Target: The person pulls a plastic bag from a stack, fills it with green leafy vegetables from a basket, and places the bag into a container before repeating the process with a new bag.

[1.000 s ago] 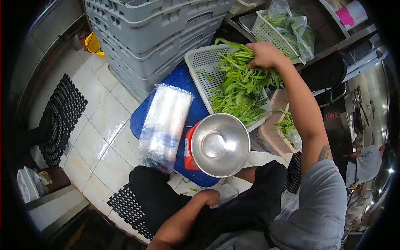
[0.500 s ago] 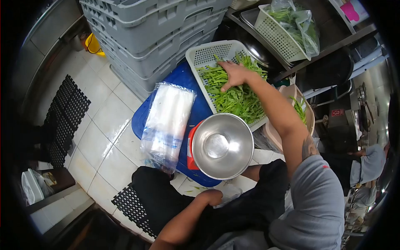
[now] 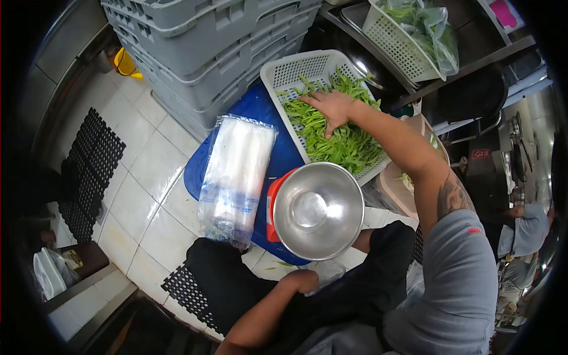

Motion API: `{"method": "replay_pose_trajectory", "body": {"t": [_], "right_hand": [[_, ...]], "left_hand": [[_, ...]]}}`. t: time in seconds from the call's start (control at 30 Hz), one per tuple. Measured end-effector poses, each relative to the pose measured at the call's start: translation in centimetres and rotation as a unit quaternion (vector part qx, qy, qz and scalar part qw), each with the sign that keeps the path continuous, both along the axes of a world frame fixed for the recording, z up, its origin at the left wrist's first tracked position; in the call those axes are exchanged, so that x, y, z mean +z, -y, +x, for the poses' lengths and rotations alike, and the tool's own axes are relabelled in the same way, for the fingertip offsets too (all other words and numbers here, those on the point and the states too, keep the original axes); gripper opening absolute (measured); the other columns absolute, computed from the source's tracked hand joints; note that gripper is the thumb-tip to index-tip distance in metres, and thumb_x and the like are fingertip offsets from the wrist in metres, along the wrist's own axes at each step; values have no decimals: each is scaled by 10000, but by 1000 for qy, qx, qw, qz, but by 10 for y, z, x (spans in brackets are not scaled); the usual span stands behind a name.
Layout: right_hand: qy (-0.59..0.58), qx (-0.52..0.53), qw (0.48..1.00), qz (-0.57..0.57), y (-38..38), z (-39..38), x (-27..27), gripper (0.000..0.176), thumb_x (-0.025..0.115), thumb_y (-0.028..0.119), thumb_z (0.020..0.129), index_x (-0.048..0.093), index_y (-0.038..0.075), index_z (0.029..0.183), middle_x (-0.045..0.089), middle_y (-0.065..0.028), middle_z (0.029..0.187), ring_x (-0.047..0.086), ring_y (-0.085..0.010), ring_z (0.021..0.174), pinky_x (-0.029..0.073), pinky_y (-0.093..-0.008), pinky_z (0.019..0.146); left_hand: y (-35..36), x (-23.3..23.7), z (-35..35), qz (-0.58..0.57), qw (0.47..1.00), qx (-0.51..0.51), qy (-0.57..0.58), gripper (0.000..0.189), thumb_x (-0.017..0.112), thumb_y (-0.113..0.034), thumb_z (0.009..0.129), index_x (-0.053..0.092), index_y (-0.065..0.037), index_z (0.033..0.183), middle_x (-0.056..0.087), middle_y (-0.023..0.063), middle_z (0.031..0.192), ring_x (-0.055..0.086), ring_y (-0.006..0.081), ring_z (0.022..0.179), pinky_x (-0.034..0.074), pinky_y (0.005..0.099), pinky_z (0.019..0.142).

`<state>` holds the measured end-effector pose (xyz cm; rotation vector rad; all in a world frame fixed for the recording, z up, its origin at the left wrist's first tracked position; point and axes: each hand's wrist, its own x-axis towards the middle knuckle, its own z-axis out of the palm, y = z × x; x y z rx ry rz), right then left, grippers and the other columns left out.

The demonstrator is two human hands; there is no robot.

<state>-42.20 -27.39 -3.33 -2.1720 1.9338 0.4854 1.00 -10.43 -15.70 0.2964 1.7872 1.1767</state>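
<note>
My right hand [image 3: 332,110] is spread over cut green leafy vegetables [image 3: 349,147] in a white perforated basket [image 3: 273,72], palm down with its fingers apart. Down by my lap is my left hand [image 3: 305,280], beside a clear plastic bag [image 3: 327,273]; its fingers are mostly hidden. An empty steel bowl [image 3: 319,211] sits on a red base [image 3: 273,204] just below the basket. Left of the bowl, a clear-wrapped pack of plastic bags [image 3: 238,171] lies on the blue surface [image 3: 285,158].
Stacked grey crates [image 3: 201,53] rise behind the blue surface. A pink tub [image 3: 395,188] stands beneath my right arm. On the upper right shelf is another basket [image 3: 393,50] with bagged greens. Another person [image 3: 526,231] is at the far right.
My right hand has shifted slightly right and down over the greens, its fingers still apart. The camera view has moved a little. My left hand stays by my lap.
</note>
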Motion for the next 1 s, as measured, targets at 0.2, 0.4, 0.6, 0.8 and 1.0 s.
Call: {"method": "replay_pose_trajectory", "body": {"t": [0.2, 0.4, 0.6, 0.8, 1.0], "right_hand": [[47, -95, 994, 30, 0, 6, 4, 1215, 902, 391, 516, 240, 181, 1513, 606, -182, 1162, 580, -389, 1102, 425, -490, 962], [-11, -78, 997, -26, -8, 18, -10, 1138, 876, 296, 555, 260, 181, 1505, 563, -174, 1279, 550, -357, 1186, 378, -534, 997], [17, -164, 986, 33, -3, 34, 0, 1061, 846, 286, 593, 295, 177, 1493, 581, -170, 1266, 553, -333, 1195, 354, -550, 1032], [-18, -127, 992, 2, -12, 45, -9, 779, 731, 220, 718, 406, 151, 1423, 653, -151, 1111, 596, -326, 1114, 380, -530, 1003], [33, -217, 973, -66, -19, 48, 44, 745, 731, 189, 697, 443, 111, 1379, 661, -174, 1116, 601, -345, 1118, 388, -483, 1032]], "left_hand": [[1, -8, -4, -10, 1000, 19, -6, 492, 541, -158, 754, 632, -31, 1221, 647, 237, 1168, 623, 360, 1099, 479, 424, 938], [-3, -5, -10, -2, 1000, -8, -16, 480, 537, -138, 753, 637, -24, 1209, 652, 241, 1151, 628, 366, 1085, 484, 429, 922], [-3, 3, -2, -18, 999, 3, -28, 440, 527, -115, 736, 656, 2, 1140, 657, 254, 1116, 637, 385, 1048, 493, 450, 892], [-1, -8, -7, -32, 997, 28, -66, 395, 524, -110, 726, 669, 30, 1065, 668, 257, 1059, 652, 388, 999, 506, 451, 861], [1, -6, -5, -42, 995, 48, -71, 373, 533, -108, 726, 680, 26, 1043, 677, 250, 1041, 668, 379, 967, 520, 448, 829]]}}
